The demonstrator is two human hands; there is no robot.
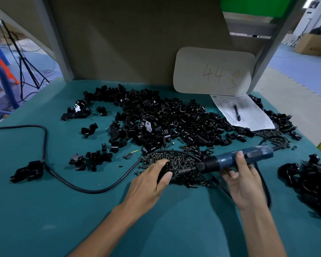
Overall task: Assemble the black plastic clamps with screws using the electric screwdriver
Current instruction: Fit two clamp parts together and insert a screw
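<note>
My right hand (239,180) grips the blue electric screwdriver (235,159), held nearly level with its black tip pointing left. The tip meets a black plastic clamp (164,171) that my left hand (152,179) holds down over the pile of dark screws (176,160). Most of that clamp is hidden by my fingers. A large heap of loose black clamp parts (156,117) spreads across the middle of the green table (63,210).
A black power cable (50,169) loops across the left, ending at a black plug block (29,170). A heap of black clamps (311,182) lies at the right edge. A paper sheet (248,115) with a pen (237,112) sits at back right, under a card (213,71) marked 44.
</note>
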